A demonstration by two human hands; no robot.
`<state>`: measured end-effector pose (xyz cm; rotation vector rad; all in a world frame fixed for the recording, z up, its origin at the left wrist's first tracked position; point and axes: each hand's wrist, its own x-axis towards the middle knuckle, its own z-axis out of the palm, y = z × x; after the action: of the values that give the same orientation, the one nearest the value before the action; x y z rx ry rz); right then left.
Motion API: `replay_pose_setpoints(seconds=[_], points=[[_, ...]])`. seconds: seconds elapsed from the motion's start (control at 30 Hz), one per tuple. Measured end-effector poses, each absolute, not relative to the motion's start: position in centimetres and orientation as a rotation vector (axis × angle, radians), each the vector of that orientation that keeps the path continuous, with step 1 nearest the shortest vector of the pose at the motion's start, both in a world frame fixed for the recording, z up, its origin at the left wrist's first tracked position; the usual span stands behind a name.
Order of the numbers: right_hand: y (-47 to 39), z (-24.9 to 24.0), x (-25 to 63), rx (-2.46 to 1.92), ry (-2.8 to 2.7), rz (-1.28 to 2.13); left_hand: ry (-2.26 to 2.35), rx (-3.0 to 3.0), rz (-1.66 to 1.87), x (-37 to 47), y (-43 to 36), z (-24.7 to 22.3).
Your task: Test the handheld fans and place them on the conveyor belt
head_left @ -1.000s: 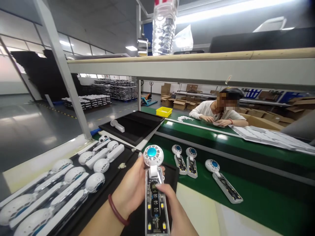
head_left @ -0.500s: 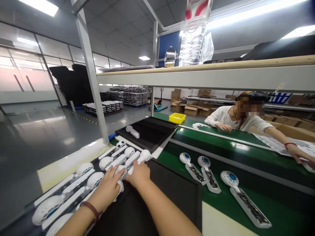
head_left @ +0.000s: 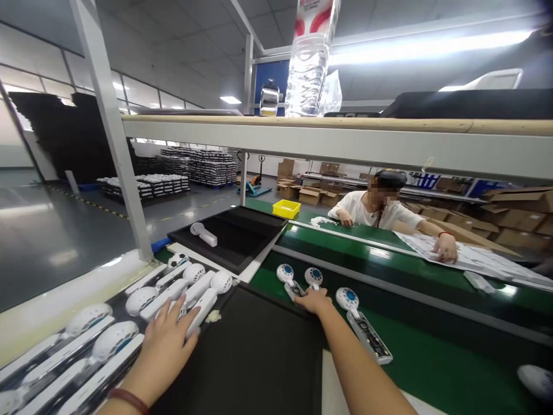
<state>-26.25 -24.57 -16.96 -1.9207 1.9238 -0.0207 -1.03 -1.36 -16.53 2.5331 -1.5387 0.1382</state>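
Observation:
White handheld units with round heads [head_left: 116, 341] lie in slanting rows on a dark tray at the left. My left hand [head_left: 166, 340] rests over the near end of these rows, fingers spread, touching a white unit [head_left: 203, 305]. On the green belt, my right hand [head_left: 314, 301] is at the middle one of three open units [head_left: 313, 276], fingers bent over its handle; the grip is partly hidden. Beside it lie another open unit [head_left: 285, 272] and one with its circuit board showing [head_left: 369, 335].
A black tray [head_left: 259, 357] lies between my arms. Behind it, another black tray [head_left: 233, 236] holds one white unit [head_left: 204, 234]. A yellow bin [head_left: 286, 208] stands farther back. Across the belt, a person [head_left: 375, 204] reaches over white parts. A shelf beam [head_left: 302, 138] crosses above.
My right hand has left the rows of white units and moved right to an open unit on the belt. My left hand has spread over the rows. The view has turned right.

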Motion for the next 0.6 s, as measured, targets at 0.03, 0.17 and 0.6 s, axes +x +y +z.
replay_pose_setpoints(seconds=[0.03, 0.17, 0.6], points=[[-25.0, -17.2, -26.4, -1.935, 1.896, -0.017, -1.543, 2.484, 0.205, -1.8, -1.2, -16.4], [-25.1, -16.2, -25.9, -1.992, 1.85, -0.105, -1.546, 2.199, 0.166, -5.7, -0.3, -16.4], [-4.6, -13.9, -27.4, -2.119, 1.505, -0.499, -0.209, 0.952, -1.222, -16.5, -3.3, -14.3]])
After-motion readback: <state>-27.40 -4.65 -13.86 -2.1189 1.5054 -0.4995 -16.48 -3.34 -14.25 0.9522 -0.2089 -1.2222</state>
